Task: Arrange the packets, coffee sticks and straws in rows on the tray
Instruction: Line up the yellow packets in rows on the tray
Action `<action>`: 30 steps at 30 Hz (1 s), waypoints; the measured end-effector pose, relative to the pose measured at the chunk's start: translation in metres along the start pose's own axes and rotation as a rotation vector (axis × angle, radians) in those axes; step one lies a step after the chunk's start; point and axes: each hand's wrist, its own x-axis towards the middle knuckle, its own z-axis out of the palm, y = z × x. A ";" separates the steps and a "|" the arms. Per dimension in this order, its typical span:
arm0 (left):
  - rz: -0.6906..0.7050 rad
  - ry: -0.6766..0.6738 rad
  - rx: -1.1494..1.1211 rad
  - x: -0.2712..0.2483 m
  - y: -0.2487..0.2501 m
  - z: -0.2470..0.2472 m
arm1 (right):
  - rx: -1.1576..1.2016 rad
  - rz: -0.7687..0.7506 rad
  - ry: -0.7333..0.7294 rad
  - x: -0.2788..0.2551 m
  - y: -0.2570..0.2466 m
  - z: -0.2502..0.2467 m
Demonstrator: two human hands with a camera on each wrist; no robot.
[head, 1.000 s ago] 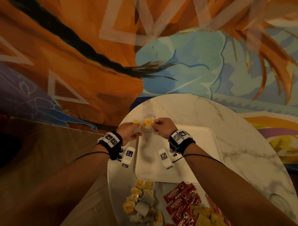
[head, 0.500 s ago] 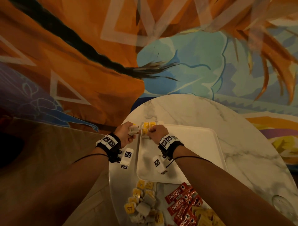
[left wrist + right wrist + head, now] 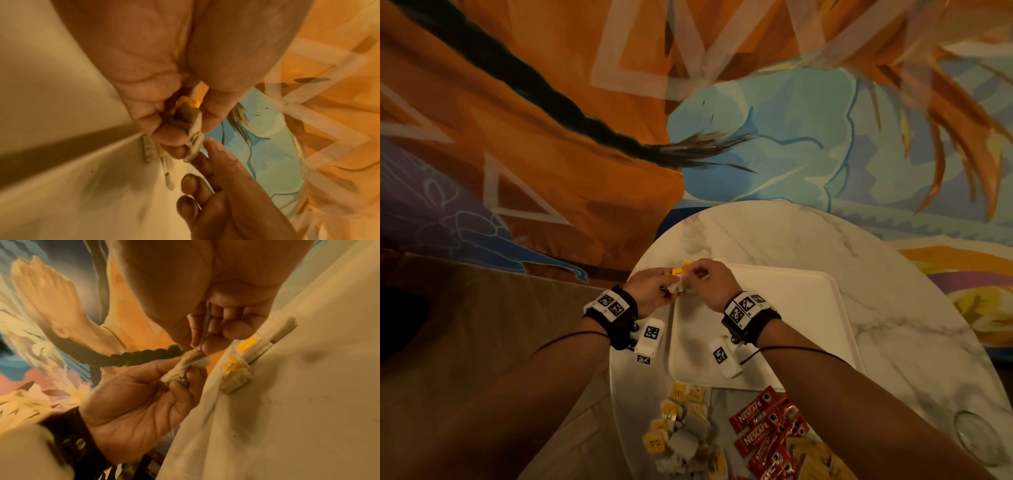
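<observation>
My two hands meet above the far left corner of the white tray (image 3: 774, 308). The left hand (image 3: 674, 286) grips a small bunch of white and yellow packets (image 3: 191, 126) in curled fingers (image 3: 164, 134). The right hand (image 3: 200, 347) pinches the end of one of those packets (image 3: 185, 366) between thumb and fingertips. Two packets with yellow labels (image 3: 236, 369) lie side by side on the tray just beside the hands, with a third (image 3: 287, 326) further along the rim. Red coffee sticks (image 3: 763, 431) lie on the table near me.
A loose heap of white and yellow packets (image 3: 681, 438) sits on the round marble table (image 3: 893, 308) in front of the tray. Yellow sachets (image 3: 815, 459) lie next to the coffee sticks. A clear glass (image 3: 976, 435) stands at the table's right edge.
The right hand has left the packets it set on the tray corner and moved left to the left hand, where it now pinches a packet. The left hand stayed put.
</observation>
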 end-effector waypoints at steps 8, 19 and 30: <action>0.085 -0.055 0.139 0.000 -0.001 0.008 | 0.142 0.011 -0.073 -0.017 0.007 -0.007; -0.046 -0.008 0.214 -0.003 0.001 0.010 | 0.240 0.004 0.089 -0.026 0.013 -0.011; 0.123 -0.023 0.391 -0.005 0.004 0.017 | 0.293 0.048 -0.019 -0.042 0.010 -0.017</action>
